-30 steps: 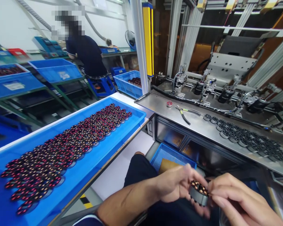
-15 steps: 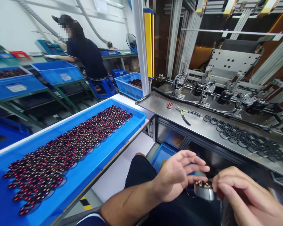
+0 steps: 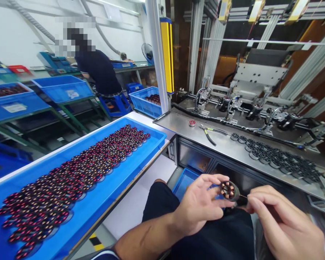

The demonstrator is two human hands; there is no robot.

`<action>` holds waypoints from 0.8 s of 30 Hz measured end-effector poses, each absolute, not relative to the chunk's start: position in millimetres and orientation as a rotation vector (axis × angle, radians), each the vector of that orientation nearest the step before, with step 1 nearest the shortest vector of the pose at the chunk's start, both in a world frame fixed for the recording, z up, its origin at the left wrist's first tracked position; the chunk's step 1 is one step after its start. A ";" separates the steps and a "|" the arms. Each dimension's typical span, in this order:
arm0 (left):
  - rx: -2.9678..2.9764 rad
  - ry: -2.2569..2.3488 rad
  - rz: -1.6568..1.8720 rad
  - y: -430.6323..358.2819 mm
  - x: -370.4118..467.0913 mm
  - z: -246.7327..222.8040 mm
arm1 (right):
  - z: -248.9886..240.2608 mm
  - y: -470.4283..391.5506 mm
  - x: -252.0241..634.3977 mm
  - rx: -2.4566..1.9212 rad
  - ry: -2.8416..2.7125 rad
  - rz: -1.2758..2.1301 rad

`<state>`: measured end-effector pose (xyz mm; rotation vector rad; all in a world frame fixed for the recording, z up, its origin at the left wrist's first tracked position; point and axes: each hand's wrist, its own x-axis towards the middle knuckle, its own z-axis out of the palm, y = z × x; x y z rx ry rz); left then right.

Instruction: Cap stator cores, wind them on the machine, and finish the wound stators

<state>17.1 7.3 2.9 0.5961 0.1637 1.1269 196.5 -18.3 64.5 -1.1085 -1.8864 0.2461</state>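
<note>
Above my lap, my left hand [image 3: 199, 204] holds a round stator with copper windings [image 3: 228, 190] between its fingers, the wound face turned toward me. My right hand [image 3: 284, 220] is closed at the lower right, its thumb and index finger pinching a thin wire [image 3: 243, 196] that runs to the stator. On the left, a blue tray [image 3: 141, 159] bears rows of wound stators [image 3: 78, 169] with red and copper tones. Several dark ring parts [image 3: 276, 155] lie on the metal bench [image 3: 176, 121].
Pliers [image 3: 208, 136] and a single red-wound stator [image 3: 192, 123] lie on the bench before a machine [image 3: 260, 77]. A person [image 3: 97, 68] sits at a far worktable. Blue bins [image 3: 63, 86] stand at the left. A yellow guard post [image 3: 167, 56] rises between.
The stator has been raised and tilted so its wound face shows. My right hand has shifted slightly away from it, with wire now visible between. The far person's arm has drawn in.
</note>
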 end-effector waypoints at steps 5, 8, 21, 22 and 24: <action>0.561 0.126 0.916 25.4 19.5 -3.7 | 64.9 -15.4 195.0 -0.958 -1.948 0.461; 0.678 0.042 0.347 34.5 25.6 -16.1 | 66.0 -14.7 199.0 -0.861 -2.040 0.476; 0.576 0.149 1.107 17.8 28.5 2.4 | 61.6 -13.6 198.4 -1.058 -1.862 0.333; 0.546 0.133 1.070 19.7 30.2 -0.5 | 59.7 -13.0 199.5 -1.018 -1.863 0.399; 0.537 0.087 0.824 25.9 34.6 -11.0 | 56.5 -12.0 202.5 -0.926 -1.891 0.489</action>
